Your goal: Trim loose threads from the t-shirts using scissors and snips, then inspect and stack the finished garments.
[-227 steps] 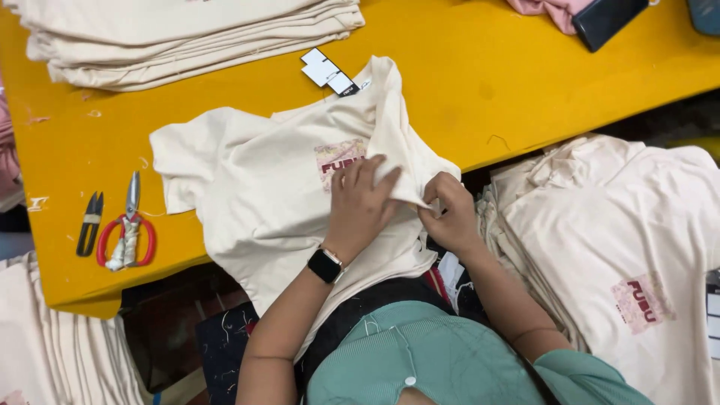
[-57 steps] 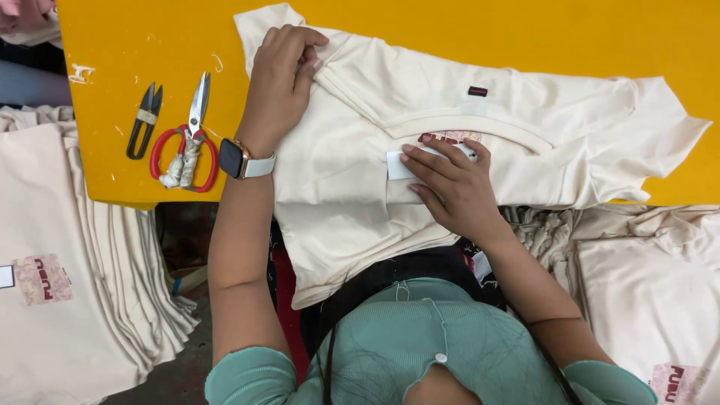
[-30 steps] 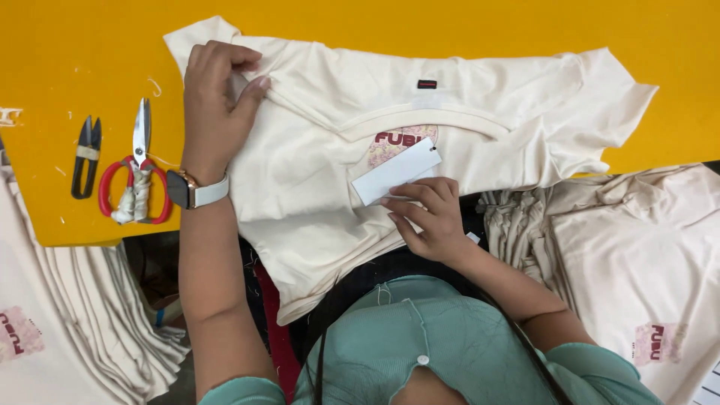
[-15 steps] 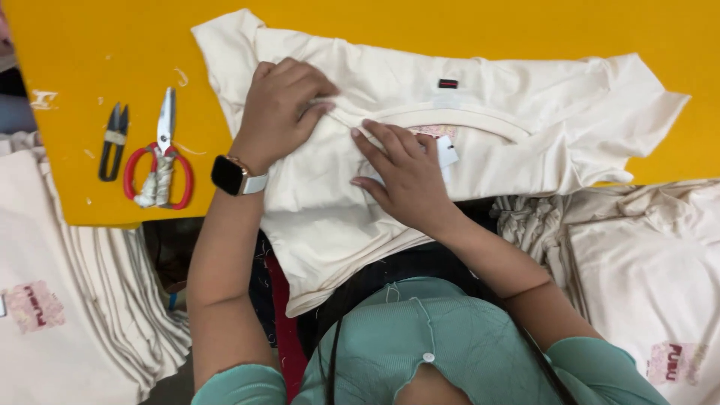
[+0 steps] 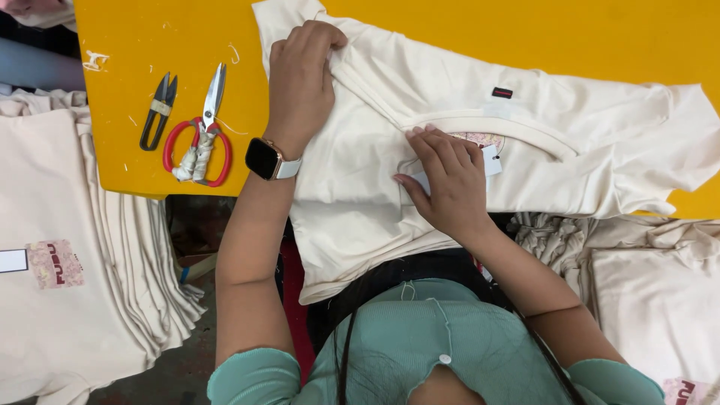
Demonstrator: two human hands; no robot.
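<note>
Compared with half a second ago, the right hand (image 5: 448, 180) has slid lower on the cream T-shirt (image 5: 480, 142), fingers flat, covering most of the white paper tag (image 5: 491, 159) at the neckline; it presses rather than grasps, so the tag looks nearly tucked in. The left hand (image 5: 301, 71) still pinches the shoulder fabric at 11 o'clock. The shirt lies spread on the yellow table (image 5: 150, 45). No containers are in view; red-handled scissors (image 5: 201, 135) and black thread snips (image 5: 157, 109) lie at 9 o'clock.
</note>
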